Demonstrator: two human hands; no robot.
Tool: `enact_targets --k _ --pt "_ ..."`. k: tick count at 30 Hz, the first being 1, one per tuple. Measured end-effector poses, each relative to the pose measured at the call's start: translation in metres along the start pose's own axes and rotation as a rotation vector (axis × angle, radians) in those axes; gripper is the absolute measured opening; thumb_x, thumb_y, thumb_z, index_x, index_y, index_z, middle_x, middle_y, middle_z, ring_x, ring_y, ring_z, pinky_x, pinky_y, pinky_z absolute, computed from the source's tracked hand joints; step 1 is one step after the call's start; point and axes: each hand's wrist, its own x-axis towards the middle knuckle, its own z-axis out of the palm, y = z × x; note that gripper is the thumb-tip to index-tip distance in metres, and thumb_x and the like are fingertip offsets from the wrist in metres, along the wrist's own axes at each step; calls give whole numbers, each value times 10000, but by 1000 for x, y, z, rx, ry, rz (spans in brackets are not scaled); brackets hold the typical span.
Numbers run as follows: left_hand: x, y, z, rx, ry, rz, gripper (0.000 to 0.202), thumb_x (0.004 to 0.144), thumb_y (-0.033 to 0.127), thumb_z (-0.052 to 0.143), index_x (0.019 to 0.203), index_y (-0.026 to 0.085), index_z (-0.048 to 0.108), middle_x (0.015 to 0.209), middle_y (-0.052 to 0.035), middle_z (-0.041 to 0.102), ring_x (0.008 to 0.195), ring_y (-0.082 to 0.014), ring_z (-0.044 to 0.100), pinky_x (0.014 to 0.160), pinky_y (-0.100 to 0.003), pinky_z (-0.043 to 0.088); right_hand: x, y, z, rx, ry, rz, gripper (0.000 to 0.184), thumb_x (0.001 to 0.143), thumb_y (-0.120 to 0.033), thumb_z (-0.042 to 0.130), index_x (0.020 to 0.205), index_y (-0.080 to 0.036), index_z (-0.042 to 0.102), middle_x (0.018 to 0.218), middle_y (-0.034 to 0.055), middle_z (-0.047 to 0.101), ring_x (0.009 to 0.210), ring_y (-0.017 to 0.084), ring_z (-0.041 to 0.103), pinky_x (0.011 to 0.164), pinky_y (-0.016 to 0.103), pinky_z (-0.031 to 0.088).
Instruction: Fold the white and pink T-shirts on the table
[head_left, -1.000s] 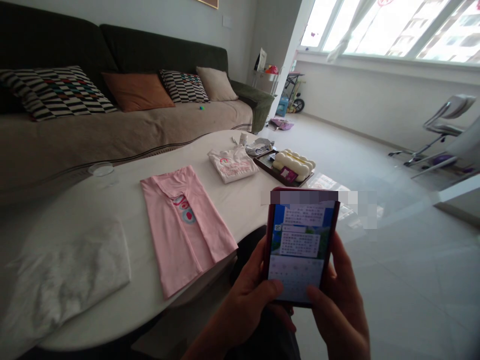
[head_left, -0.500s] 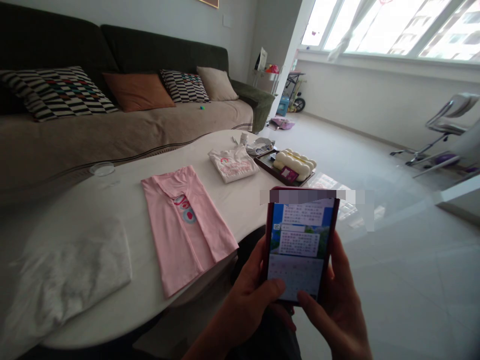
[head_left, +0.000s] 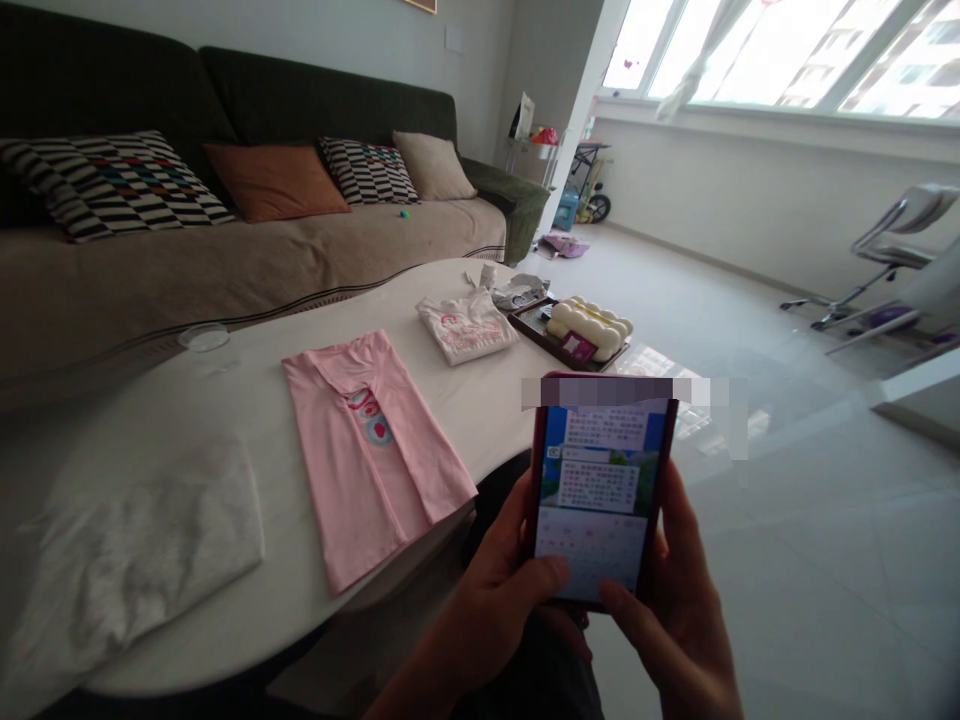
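Note:
A smartphone (head_left: 592, 500) in a dark red case stands upright between my two hands, its screen lit with text bubbles above a keyboard. My left hand (head_left: 502, 590) wraps its left edge, the thumb over the lower left of the screen. Around the right edge curl the fingers of my right hand (head_left: 679, 600), with that thumb at the lower right of the screen. To the left, a pink garment (head_left: 375, 450) lies with its sides folded inward on the white oval table (head_left: 270, 600). Beyond it is a folded white shirt (head_left: 469, 330) with a pink print.
Greyish-white cloth (head_left: 150, 550) lies at the table's left end, near a clear round lid (head_left: 204, 338). A dark tray (head_left: 536, 330) holds a white lumpy box (head_left: 592, 325). The sofa (head_left: 300, 250) with cushions runs behind; a swivel chair (head_left: 892, 245) stands right.
My right thumb has shifted slightly to the right at the bottom of the screen. The phone, the clothes and the left hand look nearly the same.

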Motion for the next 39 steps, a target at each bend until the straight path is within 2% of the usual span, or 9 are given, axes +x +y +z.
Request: enact_targets --k 5,10,15,23,26,30,35,39 --pt "0 -1 0 -24 -3 15 708 804 238 603 1416 388 279 1242 -82 541 790 -167 622 529 -237 570 0 0 -1 41 -15 22 747 864 -232 580 1445 -445 161 1464 -17 400 1226 259 515 935 438 499" --pt "0 2 1 -13 3 5 709 799 221 593 1417 381 286 1232 -79 547 787 -162 618 527 -232 570 0 2 -4 11 -12 20 724 860 -244 585 1449 -412 199 1436 2 442 1265 282 472 949 467 484" --pt "-1 2 1 -10 13 -6 728 791 215 594 1425 378 275 1246 -84 535 814 -175 614 533 -243 573 0 4 -7 4 -7 10 745 860 -225 582 1459 -399 173 1431 4 448 1267 279 470 946 459 490" --pt "0 0 0 -19 -26 21 693 805 211 587 1404 410 301 1219 -65 546 790 -155 611 534 -234 571 0 3 -5 38 14 37 730 848 -233 595 1440 -428 216 1421 2 460 1265 280 472 958 464 478" --pt "-1 0 0 -22 -7 23 694 798 204 589 1400 409 311 1223 -67 547 808 -168 612 524 -232 570 1 3 -5 49 20 37 729 846 -241 591 1449 -400 214 1426 15 454 1260 294 475 953 480 480" --pt "-2 -1 -1 -18 2 20 682 803 191 580 1395 409 321 1197 -58 562 752 -137 606 535 -236 576 0 7 -8 39 57 72 667 837 -267 595 1434 -332 305 1421 47 460 1287 324 436 989 512 441" --pt "-2 -2 -2 -32 -26 37 695 799 167 566 1403 399 313 1174 -60 567 743 -126 600 543 -233 579 -1 8 -10 23 43 86 614 837 -291 592 1405 -330 360 1401 43 485 1283 333 438 989 522 437" --pt "-2 -2 -2 -48 -46 57 704 795 142 559 1399 409 314 1154 -52 572 749 -120 594 549 -226 579 -2 8 -10 -12 66 68 649 828 -278 614 1416 -335 344 1396 49 493 1268 331 458 965 491 468"
